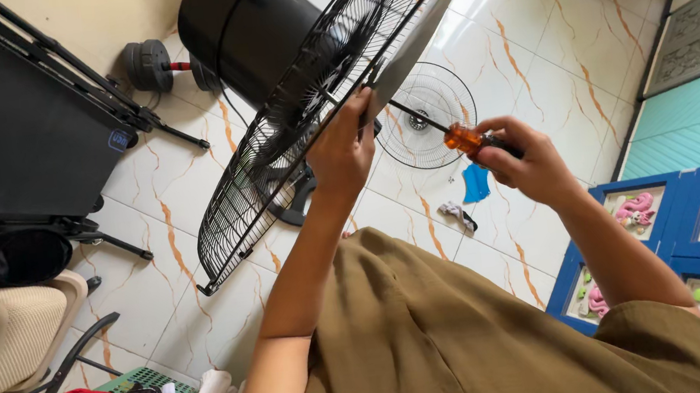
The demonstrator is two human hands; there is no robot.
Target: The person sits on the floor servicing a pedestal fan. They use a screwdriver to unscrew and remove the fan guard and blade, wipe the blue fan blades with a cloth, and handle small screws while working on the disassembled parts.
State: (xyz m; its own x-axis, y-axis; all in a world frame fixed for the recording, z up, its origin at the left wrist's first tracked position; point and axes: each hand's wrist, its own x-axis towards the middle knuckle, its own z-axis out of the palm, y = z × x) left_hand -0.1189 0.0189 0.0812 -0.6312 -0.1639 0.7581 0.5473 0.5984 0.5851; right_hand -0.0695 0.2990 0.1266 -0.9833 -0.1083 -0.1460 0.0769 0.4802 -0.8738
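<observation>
brown cloth (435,343) over lap. left hand (343,149) pinches black fan grille (290,116) rim, tilted above tiled floor (201,264). right hand (529,165) clenched on orange-handled screwdriver (465,138), tip at rim.

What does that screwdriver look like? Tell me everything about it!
The screwdriver has a see-through orange handle, plastic by its look, with a dark end and a thin dark metal shaft. The right hand is closed around the handle. It lies slanted, its shaft running up and left to the rim of the black wire fan grille, which the left hand steadies. The tip itself is hidden at the rim.
</observation>
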